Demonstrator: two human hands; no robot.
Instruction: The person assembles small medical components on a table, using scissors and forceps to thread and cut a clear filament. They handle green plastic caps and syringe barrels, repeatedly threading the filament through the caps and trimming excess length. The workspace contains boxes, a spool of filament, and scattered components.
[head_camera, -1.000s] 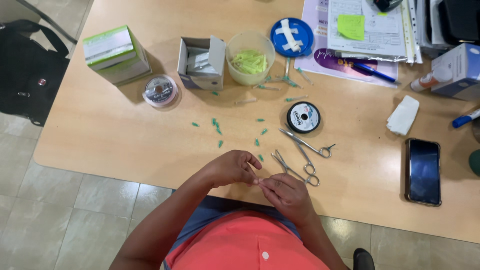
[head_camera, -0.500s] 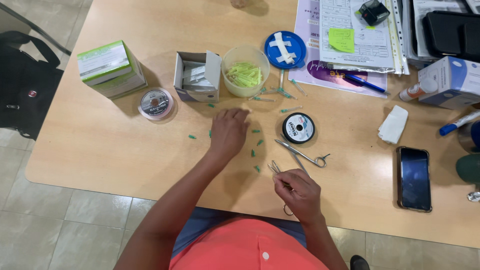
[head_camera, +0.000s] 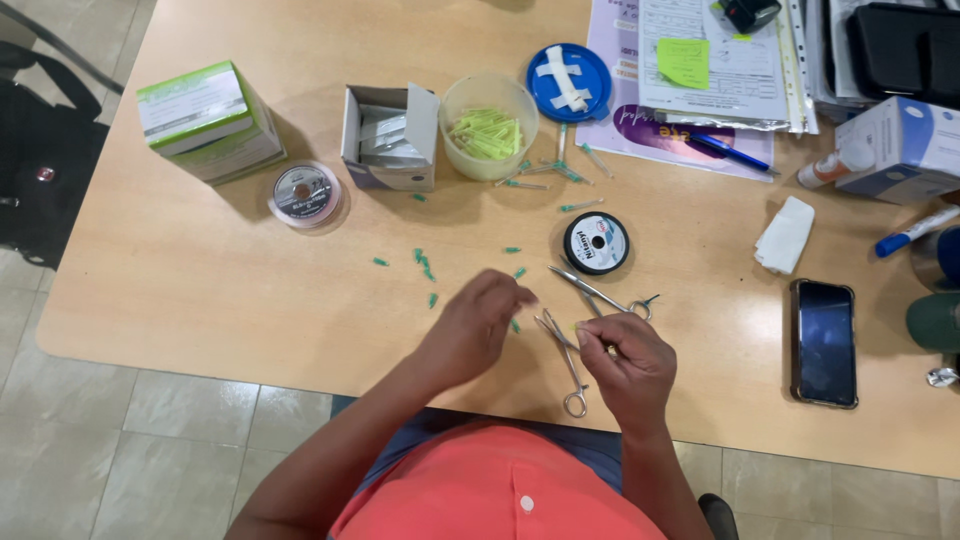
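Head view, looking straight down on a pale wooden table (head_camera: 200, 300). Left hand (head_camera: 475, 320) hanging over the table edge area, fingers curled with the tips pinched close together near a small green piece (head_camera: 516, 326); whether anything sits between the fingertips cannot be told. Right hand (head_camera: 630, 365) loosely closed, thumb and forefinger pinched on something tiny and pale at the tips, too small to name. Lying between the two hands, a pair of slim metal scissors (head_camera: 562, 358), touching the right hand's fingers. Just above, a second metal scissor-like tool (head_camera: 600, 295) flat on the table. More small green pieces (head_camera: 425, 268) scattered above the left hand. Beyond those, a black spool (head_camera: 596, 243), a clear tub (head_camera: 488, 125) of yellow-green sticks, an open grey carton (head_camera: 392, 138), a blue lid (head_camera: 568, 82). Far left, a green-and-white box (head_camera: 208, 120) with a clear spool (head_camera: 303, 193) just beside it. Right side: a dark phone (head_camera: 826, 342), a white folded cloth (head_camera: 785, 235), papers (head_camera: 700, 60) with a blue pen (head_camera: 730, 150) on them.
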